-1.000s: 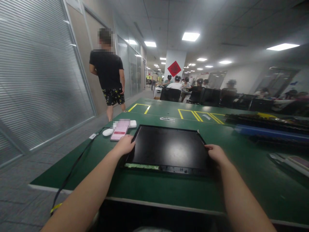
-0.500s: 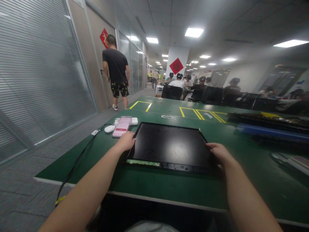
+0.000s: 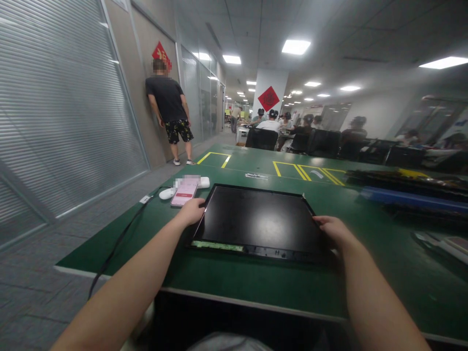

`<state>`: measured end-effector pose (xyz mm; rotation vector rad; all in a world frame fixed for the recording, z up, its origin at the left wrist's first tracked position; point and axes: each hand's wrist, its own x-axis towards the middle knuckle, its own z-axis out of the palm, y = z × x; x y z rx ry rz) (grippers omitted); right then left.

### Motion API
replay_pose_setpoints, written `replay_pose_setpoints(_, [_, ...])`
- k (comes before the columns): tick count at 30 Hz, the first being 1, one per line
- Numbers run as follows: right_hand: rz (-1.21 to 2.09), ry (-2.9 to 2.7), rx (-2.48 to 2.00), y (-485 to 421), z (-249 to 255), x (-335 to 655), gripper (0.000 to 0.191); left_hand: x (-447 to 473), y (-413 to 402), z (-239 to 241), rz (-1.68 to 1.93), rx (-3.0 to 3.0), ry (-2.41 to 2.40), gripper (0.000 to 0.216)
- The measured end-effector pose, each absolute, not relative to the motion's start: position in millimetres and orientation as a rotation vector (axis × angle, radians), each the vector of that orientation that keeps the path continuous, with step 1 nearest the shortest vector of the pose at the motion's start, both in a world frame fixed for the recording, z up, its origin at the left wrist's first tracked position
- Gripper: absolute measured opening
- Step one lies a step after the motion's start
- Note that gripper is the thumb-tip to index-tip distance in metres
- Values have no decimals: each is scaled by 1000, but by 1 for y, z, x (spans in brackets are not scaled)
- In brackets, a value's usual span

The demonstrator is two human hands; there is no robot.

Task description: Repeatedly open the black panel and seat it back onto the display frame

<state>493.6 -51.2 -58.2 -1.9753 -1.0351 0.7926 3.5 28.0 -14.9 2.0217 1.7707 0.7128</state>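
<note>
A black flat display panel [image 3: 258, 222] lies on the green table [image 3: 278, 285] in front of me. Along its near edge runs a green circuit strip [image 3: 216, 245]. My left hand [image 3: 190, 210] grips the panel's left edge, fingers curled round it. At the right edge my right hand [image 3: 333, 230] holds the panel the same way. Just left of my left hand lie a pink phone [image 3: 184, 192], a white mouse [image 3: 166, 193] and a white box [image 3: 202, 182].
A black cable [image 3: 113, 251] hangs off the table's left edge. Yellow tape marks [image 3: 305, 173], black trays and a blue strip [image 3: 409, 197] lie further back and right. A person in a black shirt [image 3: 168, 109] stands by the left wall; seated people fill the background.
My hands stay on the panel's edges. The view has dropped slightly and turned. The person in the black shirt has walked away to the wall door.
</note>
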Motion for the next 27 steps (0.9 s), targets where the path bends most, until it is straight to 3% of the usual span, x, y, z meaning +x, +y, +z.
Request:
replay_pose_setpoints(5, [756,-1037,-1967,-49,-60,495,50,8,24,-10,1031,1391,1553,36])
replay_pose_setpoints(10, [798,-991,-1977,-51,-57,493,57,16,20,-3,1095,935,1322,49])
replay_pose_setpoints(19, [761,-1049,-1920,-52,-58,491,40,23,17,4,1150,727,1228,52])
replay_pose_setpoints(27, [787,-990,-1967,-53,-54,488,51,24,18,5,1142,746,1266,55])
